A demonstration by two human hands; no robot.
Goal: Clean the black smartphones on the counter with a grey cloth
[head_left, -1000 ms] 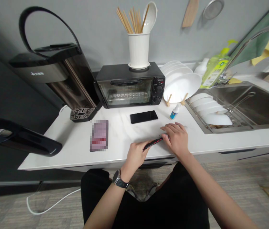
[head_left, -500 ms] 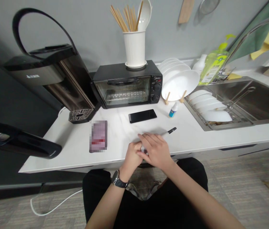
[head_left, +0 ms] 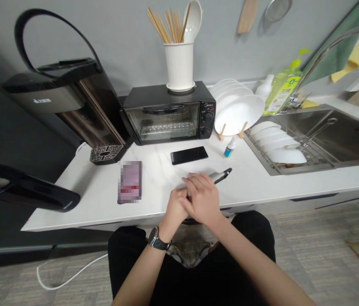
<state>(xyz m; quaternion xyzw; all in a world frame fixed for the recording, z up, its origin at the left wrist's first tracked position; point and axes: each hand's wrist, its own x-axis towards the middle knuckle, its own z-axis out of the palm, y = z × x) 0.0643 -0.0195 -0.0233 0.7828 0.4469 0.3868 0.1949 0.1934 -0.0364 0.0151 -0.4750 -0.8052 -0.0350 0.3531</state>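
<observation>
My left hand [head_left: 173,209] and my right hand [head_left: 202,199] are pressed together at the front edge of the white counter [head_left: 255,182]. Both grip one end of a thin dark flat device [head_left: 222,175], which looks like a phone. Its far end sticks out to the right of my fingers, just above the counter. My right hand lies over the left and hides the rest of the device. A watch [head_left: 156,240] is on my left wrist. A black phone [head_left: 189,154] lies flat just beyond my hands.
A blurred phone [head_left: 130,181] lies to the left. A small dropper bottle [head_left: 230,147] stands by a plate rack [head_left: 238,114]. At the back are a toaster oven [head_left: 169,112], a utensil holder [head_left: 179,66] and a water dispenser [head_left: 71,106]. The sink [head_left: 335,131] with several bowls is at right.
My right hand slid left along the device and now covers my left hand. Both hands shifted slightly left, and the device's far end now points right and away.
</observation>
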